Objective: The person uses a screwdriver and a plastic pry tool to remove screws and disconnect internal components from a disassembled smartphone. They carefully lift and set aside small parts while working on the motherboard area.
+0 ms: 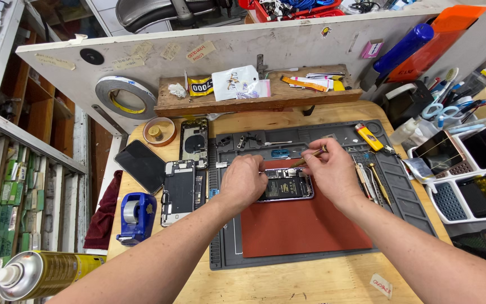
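Note:
An opened phone body (pixel 287 186) lies on a red mat (pixel 302 225) in the middle of a grey work mat (pixel 400 197). My left hand (pixel 243 179) rests on the phone's left end, fingers curled over it. My right hand (pixel 331 169) sits at its right end and pinches a thin brass-coloured tool (pixel 312 155), held like a pen with its tip angled up to the left above the phone's upper edge.
Left of the mat lie a dark phone screen (pixel 140 165), two stripped phone frames (pixel 179 190) and a blue tape dispenser (pixel 136 217). A spray can (pixel 40 273) lies at the lower left. White trays with phones (pixel 457 169) stand right; screwdrivers (pixel 371 181) lie beside my right hand.

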